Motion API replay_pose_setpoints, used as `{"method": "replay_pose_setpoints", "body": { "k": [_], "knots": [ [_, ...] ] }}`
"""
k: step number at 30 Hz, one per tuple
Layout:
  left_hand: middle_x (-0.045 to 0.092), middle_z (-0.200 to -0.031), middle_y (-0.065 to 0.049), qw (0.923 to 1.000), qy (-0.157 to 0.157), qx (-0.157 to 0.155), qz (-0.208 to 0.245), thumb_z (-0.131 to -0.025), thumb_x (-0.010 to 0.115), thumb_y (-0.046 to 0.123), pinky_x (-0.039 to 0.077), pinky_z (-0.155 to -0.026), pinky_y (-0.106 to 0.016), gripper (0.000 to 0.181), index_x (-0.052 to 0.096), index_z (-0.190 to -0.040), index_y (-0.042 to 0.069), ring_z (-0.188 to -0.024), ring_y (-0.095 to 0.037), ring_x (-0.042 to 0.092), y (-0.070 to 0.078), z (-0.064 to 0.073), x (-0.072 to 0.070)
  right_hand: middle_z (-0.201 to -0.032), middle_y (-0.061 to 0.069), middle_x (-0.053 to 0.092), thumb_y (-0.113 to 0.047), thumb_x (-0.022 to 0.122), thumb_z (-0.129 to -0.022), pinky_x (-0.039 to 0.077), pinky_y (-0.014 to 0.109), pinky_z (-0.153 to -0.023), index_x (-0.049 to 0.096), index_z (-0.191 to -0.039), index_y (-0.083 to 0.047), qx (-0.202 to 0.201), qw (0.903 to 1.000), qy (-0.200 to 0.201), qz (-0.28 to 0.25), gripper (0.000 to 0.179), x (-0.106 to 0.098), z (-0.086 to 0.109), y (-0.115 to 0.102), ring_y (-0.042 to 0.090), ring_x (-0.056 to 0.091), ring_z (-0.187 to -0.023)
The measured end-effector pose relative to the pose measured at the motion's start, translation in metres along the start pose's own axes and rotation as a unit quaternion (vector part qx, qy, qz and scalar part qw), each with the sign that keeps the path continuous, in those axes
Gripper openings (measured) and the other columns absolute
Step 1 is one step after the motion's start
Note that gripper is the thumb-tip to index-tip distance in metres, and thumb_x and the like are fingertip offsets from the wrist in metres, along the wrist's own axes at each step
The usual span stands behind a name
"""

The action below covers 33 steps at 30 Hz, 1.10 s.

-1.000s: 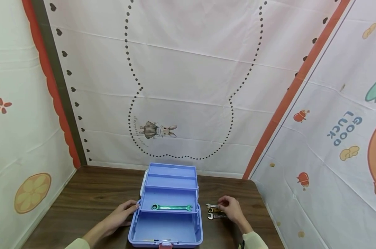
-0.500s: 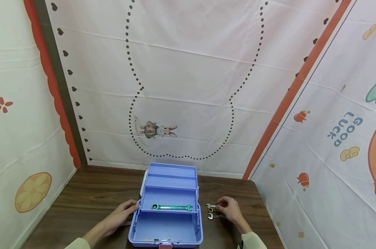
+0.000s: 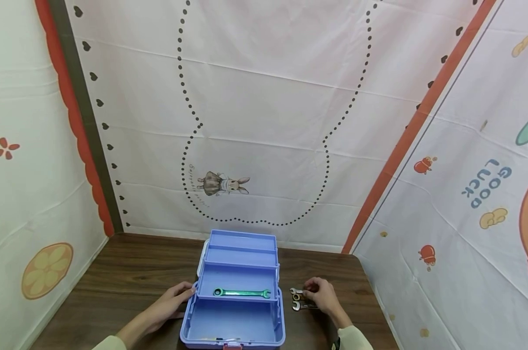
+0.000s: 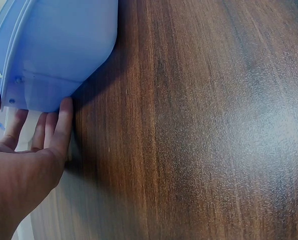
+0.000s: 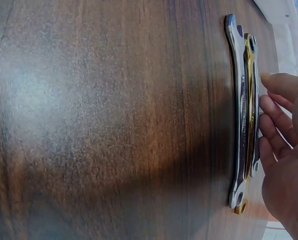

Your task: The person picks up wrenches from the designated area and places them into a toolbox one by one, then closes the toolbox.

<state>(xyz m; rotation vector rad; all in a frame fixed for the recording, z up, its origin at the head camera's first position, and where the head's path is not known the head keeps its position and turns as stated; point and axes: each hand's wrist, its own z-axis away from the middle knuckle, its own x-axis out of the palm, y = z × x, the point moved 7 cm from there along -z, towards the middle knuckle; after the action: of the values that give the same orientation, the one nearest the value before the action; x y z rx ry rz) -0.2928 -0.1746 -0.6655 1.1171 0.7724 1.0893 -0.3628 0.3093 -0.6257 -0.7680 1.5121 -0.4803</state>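
Observation:
My left hand (image 3: 175,300) holds the left edge of an open blue toolbox (image 3: 194,335). The left wrist view shows the fingertips of that hand (image 4: 36,150) against the toolbox wall (image 4: 73,35), thumb up at the rim. In the toolbox's upper tray lies a green ratcheting wrench (image 3: 246,293). My right hand (image 3: 324,296) is over several wrenches lying side by side on the table: a small silver wrench (image 5: 256,75), a gold ratcheting wrench (image 5: 250,95) and a longer silver wrench (image 5: 238,115). Its loosely bent fingers (image 5: 275,120) come right beside the small silver wrench.
The toolbox's stepped trays (image 3: 242,238) fan out at the back. Thin small items (image 3: 220,339) lie along the front of its bottom compartment, above a red latch (image 3: 232,346). The wood table (image 3: 150,262) is bordered by printed cloth walls (image 3: 264,146) behind and at both sides.
My right hand has shifted slightly left over the wrenches, its fingertips closer to their open ends. My left hand, the toolbox and the green wrench have stayed put.

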Motion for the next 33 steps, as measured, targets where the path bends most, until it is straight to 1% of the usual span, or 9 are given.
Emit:
{"method": "replay_pose_setpoints", "body": {
  "k": [3, 7, 10, 14, 20, 23, 28, 30, 33],
  "knots": [
    [0.056, -0.136, -0.021, 1.0, 0.001, 0.0, 0.001, -0.11, 0.056, 0.046, 0.061, -0.095, -0.054, 0.06, 0.051, -0.14, -0.005, -0.125, -0.033, 0.059, -0.001, 0.001, -0.001, -0.089, 0.001, 0.069, -0.004, 0.086, -0.085, 0.051, 0.029, -0.073, 0.074, -0.096, -0.007, -0.007, 0.9999, -0.002, 0.015, 0.017, 0.003, -0.003, 0.0, 0.015, 0.062, -0.083],
    [0.056, -0.135, -0.021, 1.0, -0.003, 0.004, 0.003, -0.11, 0.056, 0.046, 0.061, -0.095, -0.054, 0.06, 0.051, -0.14, -0.005, -0.124, -0.033, 0.059, 0.0, 0.001, 0.002, -0.088, 0.0, 0.065, -0.004, 0.085, -0.085, 0.049, 0.029, -0.071, 0.072, -0.093, -0.008, -0.01, 0.9995, -0.011, 0.028, 0.016, 0.003, -0.004, -0.001, 0.015, 0.059, -0.082],
    [0.057, -0.135, -0.021, 1.0, -0.004, 0.006, 0.004, -0.11, 0.056, 0.045, 0.061, -0.094, -0.053, 0.059, 0.051, -0.14, -0.005, -0.124, -0.033, 0.059, 0.002, 0.001, 0.003, -0.086, 0.001, 0.064, -0.004, 0.084, -0.085, 0.047, 0.028, -0.07, 0.071, -0.093, -0.007, -0.003, 0.9997, -0.018, 0.018, 0.016, 0.003, -0.004, -0.002, 0.015, 0.056, -0.08],
    [0.057, -0.134, -0.021, 1.0, -0.001, 0.007, 0.003, -0.111, 0.055, 0.044, 0.061, -0.094, -0.053, 0.058, 0.051, -0.14, -0.005, -0.122, -0.033, 0.06, 0.003, 0.002, 0.003, -0.085, 0.001, 0.063, -0.004, 0.084, -0.085, 0.046, 0.027, -0.069, 0.07, -0.093, -0.006, 0.007, 0.9998, -0.018, -0.002, 0.016, 0.005, -0.003, 0.001, 0.015, 0.056, -0.079],
    [0.057, -0.134, -0.02, 1.0, -0.002, 0.007, 0.004, -0.11, 0.056, 0.045, 0.061, -0.095, -0.053, 0.058, 0.051, -0.138, -0.005, -0.122, -0.032, 0.061, 0.001, 0.001, 0.002, -0.084, 0.0, 0.063, -0.002, 0.084, -0.084, 0.047, 0.025, -0.066, 0.071, -0.091, -0.006, 0.015, 0.9997, -0.007, -0.019, 0.016, 0.008, -0.003, 0.005, 0.014, 0.056, -0.077],
    [0.056, -0.136, -0.021, 0.9999, -0.004, 0.008, 0.004, -0.11, 0.056, 0.045, 0.061, -0.095, -0.053, 0.058, 0.051, -0.139, -0.005, -0.123, -0.032, 0.06, 0.0, 0.001, 0.002, -0.084, 0.001, 0.063, -0.001, 0.082, -0.085, 0.048, 0.025, -0.066, 0.07, -0.092, -0.003, 0.02, 0.9993, -0.002, -0.031, 0.014, 0.009, -0.003, 0.005, 0.014, 0.057, -0.077],
    [0.055, -0.139, -0.023, 1.0, 0.007, 0.005, 0.003, -0.11, 0.056, 0.044, 0.061, -0.095, -0.053, 0.058, 0.051, -0.139, -0.006, -0.125, -0.032, 0.059, 0.0, 0.002, 0.001, -0.086, 0.003, 0.062, 0.001, 0.08, -0.085, 0.049, 0.025, -0.067, 0.07, -0.094, 0.0, 0.023, 0.9984, 0.002, -0.052, 0.014, 0.014, -0.004, 0.007, 0.014, 0.057, -0.077],
    [0.055, -0.139, -0.023, 1.0, 0.008, 0.003, 0.002, -0.11, 0.057, 0.045, 0.061, -0.095, -0.053, 0.059, 0.051, -0.14, -0.006, -0.125, -0.032, 0.059, 0.0, 0.001, 0.002, -0.086, 0.003, 0.062, 0.003, 0.08, -0.084, 0.048, 0.024, -0.068, 0.07, -0.093, 0.0, 0.025, 0.9985, 0.009, -0.048, 0.014, 0.013, -0.003, 0.009, 0.013, 0.056, -0.078],
    [0.055, -0.139, -0.022, 0.9999, 0.013, 0.005, 0.004, -0.11, 0.057, 0.045, 0.06, -0.096, -0.053, 0.059, 0.051, -0.14, -0.005, -0.125, -0.032, 0.059, 0.001, 0.004, 0.001, -0.086, 0.004, 0.062, 0.004, 0.08, -0.082, 0.048, 0.024, -0.068, 0.07, -0.091, -0.001, 0.021, 0.9989, 0.015, -0.04, 0.015, 0.016, -0.006, 0.007, 0.014, 0.056, -0.078]
  ]
}}
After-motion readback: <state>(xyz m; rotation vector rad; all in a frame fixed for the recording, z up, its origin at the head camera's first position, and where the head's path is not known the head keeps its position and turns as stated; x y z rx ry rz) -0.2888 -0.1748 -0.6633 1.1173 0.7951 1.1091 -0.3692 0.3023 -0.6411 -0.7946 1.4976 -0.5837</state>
